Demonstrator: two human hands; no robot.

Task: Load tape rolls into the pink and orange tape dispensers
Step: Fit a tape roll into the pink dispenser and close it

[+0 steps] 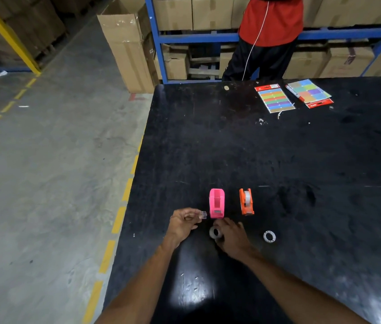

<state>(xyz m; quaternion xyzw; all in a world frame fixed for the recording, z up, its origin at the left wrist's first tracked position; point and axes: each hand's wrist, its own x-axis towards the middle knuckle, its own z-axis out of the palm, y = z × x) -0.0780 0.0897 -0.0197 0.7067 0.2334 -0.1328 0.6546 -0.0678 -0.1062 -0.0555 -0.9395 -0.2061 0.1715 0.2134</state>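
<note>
A pink tape dispenser [216, 203] stands upright on the black table [278, 155], its slot holding no roll. Right of it stands an orange tape dispenser [246, 201] with a clear tape roll seated in it. My left hand [183, 224] pinches a small clear plastic piece [203, 214] just left of the pink dispenser's front. My right hand [232, 237] grips a clear tape roll [215, 233] just in front of the pink dispenser. A white ring-shaped spool core [269, 236] lies loose to the right.
Two packs of coloured labels [275, 98] and a marker [294, 92] lie at the table's far side. A person in red top and black trousers [268, 36] stands behind the table by blue racks of cartons. The table's left edge drops to concrete floor.
</note>
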